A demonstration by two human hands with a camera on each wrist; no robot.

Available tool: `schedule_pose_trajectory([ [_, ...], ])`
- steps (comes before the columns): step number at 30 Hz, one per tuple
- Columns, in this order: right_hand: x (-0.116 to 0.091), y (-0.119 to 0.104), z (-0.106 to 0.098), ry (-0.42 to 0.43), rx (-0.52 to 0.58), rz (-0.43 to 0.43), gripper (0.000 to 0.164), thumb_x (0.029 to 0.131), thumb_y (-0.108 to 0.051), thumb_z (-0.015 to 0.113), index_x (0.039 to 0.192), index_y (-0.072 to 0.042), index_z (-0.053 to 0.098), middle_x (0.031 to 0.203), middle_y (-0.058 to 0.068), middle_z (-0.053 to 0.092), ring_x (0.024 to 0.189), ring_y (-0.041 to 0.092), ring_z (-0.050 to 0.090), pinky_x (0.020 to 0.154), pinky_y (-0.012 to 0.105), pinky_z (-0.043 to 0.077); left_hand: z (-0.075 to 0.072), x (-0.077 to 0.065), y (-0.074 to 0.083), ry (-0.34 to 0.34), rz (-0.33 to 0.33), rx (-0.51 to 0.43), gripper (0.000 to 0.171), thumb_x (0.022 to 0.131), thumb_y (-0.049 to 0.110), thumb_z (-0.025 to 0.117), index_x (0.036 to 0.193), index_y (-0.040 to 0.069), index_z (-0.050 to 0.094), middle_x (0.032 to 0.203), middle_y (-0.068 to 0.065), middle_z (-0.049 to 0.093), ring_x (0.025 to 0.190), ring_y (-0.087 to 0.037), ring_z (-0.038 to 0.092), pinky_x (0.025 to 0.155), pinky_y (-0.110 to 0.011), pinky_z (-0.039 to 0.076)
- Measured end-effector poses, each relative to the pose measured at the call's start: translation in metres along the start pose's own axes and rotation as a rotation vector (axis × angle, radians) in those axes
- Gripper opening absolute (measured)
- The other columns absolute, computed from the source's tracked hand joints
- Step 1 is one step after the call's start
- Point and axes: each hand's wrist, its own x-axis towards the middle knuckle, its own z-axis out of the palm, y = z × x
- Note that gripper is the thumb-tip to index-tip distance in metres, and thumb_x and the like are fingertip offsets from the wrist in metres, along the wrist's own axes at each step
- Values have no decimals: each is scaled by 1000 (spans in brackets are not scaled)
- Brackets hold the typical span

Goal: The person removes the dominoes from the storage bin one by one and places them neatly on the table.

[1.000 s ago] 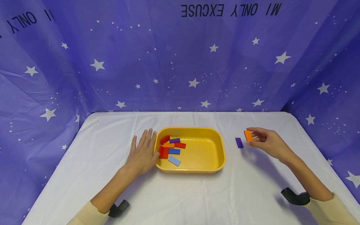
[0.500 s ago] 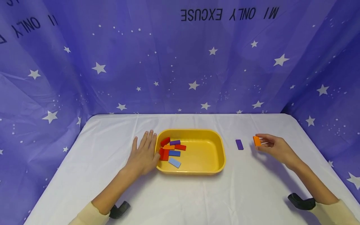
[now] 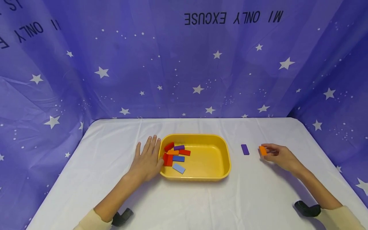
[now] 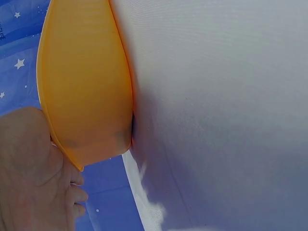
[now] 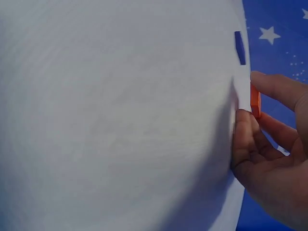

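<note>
My right hand (image 3: 284,157) pinches an orange domino block (image 3: 263,151) between thumb and fingertips, low over the white table. In the right wrist view the orange block (image 5: 255,101) stands on end in the grip. To its left a purple domino block (image 3: 245,149) lies flat on the cloth. My left hand (image 3: 146,163) rests at the left end of a yellow tray (image 3: 201,179), its fingers straight and spread, the thumb over the rim. Inside the tray's left half lie several blocks: red (image 3: 184,153), orange (image 3: 173,152), purple (image 3: 179,147), blue (image 3: 178,158) and light blue (image 3: 179,168).
A white cloth (image 3: 201,204) covers the table. Purple-blue curtains (image 3: 184,64) with white stars hang behind it and at both sides. A black curved piece of gear sits at each wrist, the left one (image 3: 122,217) and the right one (image 3: 307,209).
My right hand has carried the orange block rightward, away from the purple one, and then lowered it toward the table. The left hand keeps its place at the tray.
</note>
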Motion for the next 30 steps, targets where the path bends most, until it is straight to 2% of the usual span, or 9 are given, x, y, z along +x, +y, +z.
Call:
schedule_pose_trajectory([
  [8, 9, 6, 6, 14, -41, -23, 63, 90, -27, 76, 138, 6, 54, 117, 23, 63, 100, 32, 60, 72, 20, 52, 0, 0, 1, 0, -8, -11, 72, 99, 32, 46, 157, -4, 21, 164, -21, 13, 151, -37, 6, 115, -61, -6],
  [19, 24, 0, 11, -3, -21, -29, 61, 89, -27, 76, 137, 3, 56, 104, 12, 61, 91, 24, 53, 71, 21, 46, -2, 0, 0, -5, -9, -10, 71, 100, 31, 45, 157, -4, 20, 164, -21, 13, 151, -37, 5, 115, -61, -6],
  [25, 31, -5, 17, -23, -1, -64, 59, 87, -22, 78, 135, 5, 57, 96, 9, 58, 83, 21, 50, 66, 23, 42, -1, -1, -1, 8, -2, -21, 70, 100, 30, 45, 156, -4, 21, 163, -21, 14, 151, -37, 6, 115, -62, -4],
  [30, 34, -6, 20, -24, -26, -51, 58, 86, -21, 79, 134, 5, 58, 92, 7, 56, 80, 20, 49, 63, 24, 40, 1, -1, -1, 3, 2, -31, 70, 100, 30, 44, 157, -4, 20, 164, -21, 13, 151, -37, 5, 115, -62, -4],
])
